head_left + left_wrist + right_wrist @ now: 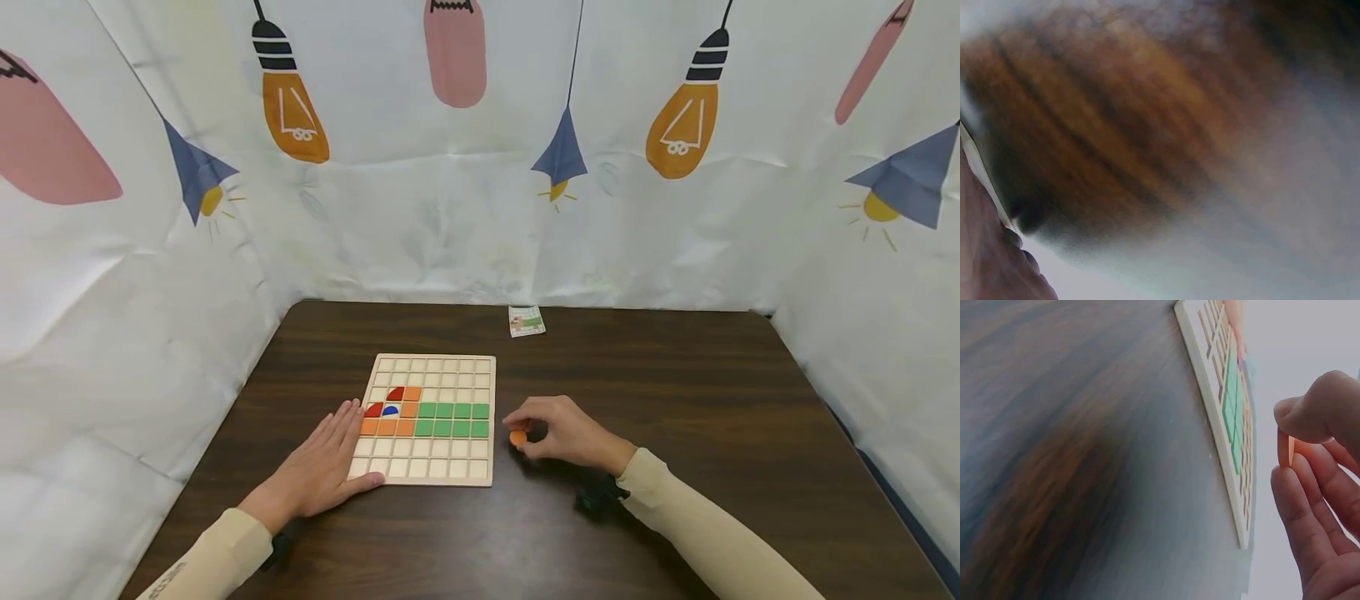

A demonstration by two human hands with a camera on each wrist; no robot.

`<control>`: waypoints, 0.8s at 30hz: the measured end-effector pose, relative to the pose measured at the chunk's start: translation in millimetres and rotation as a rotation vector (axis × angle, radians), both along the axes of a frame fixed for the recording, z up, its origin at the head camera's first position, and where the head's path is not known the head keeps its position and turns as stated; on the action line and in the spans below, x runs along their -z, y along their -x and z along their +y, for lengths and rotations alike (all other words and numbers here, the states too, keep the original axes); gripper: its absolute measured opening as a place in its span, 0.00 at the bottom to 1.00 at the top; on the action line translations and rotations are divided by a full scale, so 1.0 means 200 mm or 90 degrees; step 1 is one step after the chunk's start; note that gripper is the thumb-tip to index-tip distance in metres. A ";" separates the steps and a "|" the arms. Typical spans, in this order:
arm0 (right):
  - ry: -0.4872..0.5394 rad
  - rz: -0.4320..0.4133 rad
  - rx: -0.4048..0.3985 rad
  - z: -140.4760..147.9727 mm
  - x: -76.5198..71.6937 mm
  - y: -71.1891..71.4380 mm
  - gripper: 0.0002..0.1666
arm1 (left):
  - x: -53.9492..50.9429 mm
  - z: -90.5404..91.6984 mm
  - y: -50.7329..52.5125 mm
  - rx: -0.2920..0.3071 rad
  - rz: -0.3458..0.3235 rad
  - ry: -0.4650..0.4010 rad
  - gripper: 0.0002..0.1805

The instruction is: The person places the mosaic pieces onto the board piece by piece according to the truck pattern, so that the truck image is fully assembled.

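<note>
A wooden grid board (pixel 450 471) lies on the dark table, with green square tiles (pixel 453 419), orange square tiles (pixel 387 427), red curved tiles (pixel 395 393) and one white tile with a blue half-round (pixel 391 410) set in its cells. My left hand (pixel 318 462) rests along the board's left edge, fingers straight and thumb at the near corner. Just off the board's right side, my right hand (pixel 566 433) pinches a small orange tile (pixel 517 438) between thumb and fingers. The right wrist view shows that thin orange tile (pixel 1285 447) edge-on, held apart from the board.
A small printed card (pixel 527 321) with a grid pattern lies near the table's far edge. The brown wooden table (pixel 675 375) meets a white cloth backdrop (pixel 465 233) printed with lamps and bulbs. The left wrist view is mostly blurred tabletop.
</note>
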State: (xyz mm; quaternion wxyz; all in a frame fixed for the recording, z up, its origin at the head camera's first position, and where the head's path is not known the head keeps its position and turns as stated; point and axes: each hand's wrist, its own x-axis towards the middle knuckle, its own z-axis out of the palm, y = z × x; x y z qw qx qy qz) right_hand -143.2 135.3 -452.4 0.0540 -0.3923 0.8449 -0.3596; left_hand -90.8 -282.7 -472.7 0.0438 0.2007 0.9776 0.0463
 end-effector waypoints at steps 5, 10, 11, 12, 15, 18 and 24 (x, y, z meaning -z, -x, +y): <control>0.001 0.000 -0.009 -0.09 0.00 0.02 0.20 | 0.01 0.00 0.00 0.000 0.002 0.001 0.60; 0.000 0.003 -0.020 -0.19 0.00 0.05 0.20 | 0.00 0.00 0.00 0.003 0.003 -0.002 0.61; 0.002 0.008 -0.025 -0.22 0.00 0.05 0.19 | 0.00 0.00 0.00 0.003 0.003 -0.002 0.60; 0.003 0.014 -0.030 -0.24 0.00 0.06 0.19 | 0.00 0.00 0.00 0.003 0.003 -0.002 0.60; 0.010 0.024 -0.040 -0.31 -0.01 0.07 0.18 | -0.01 0.00 0.00 0.004 0.003 0.000 0.61; 0.017 0.023 -0.046 -0.37 0.00 0.08 0.18 | -0.01 0.01 0.00 0.005 0.003 0.003 0.61; 0.026 0.005 -0.058 -0.48 0.00 0.09 0.19 | -0.02 0.00 -0.01 0.007 0.008 0.002 0.60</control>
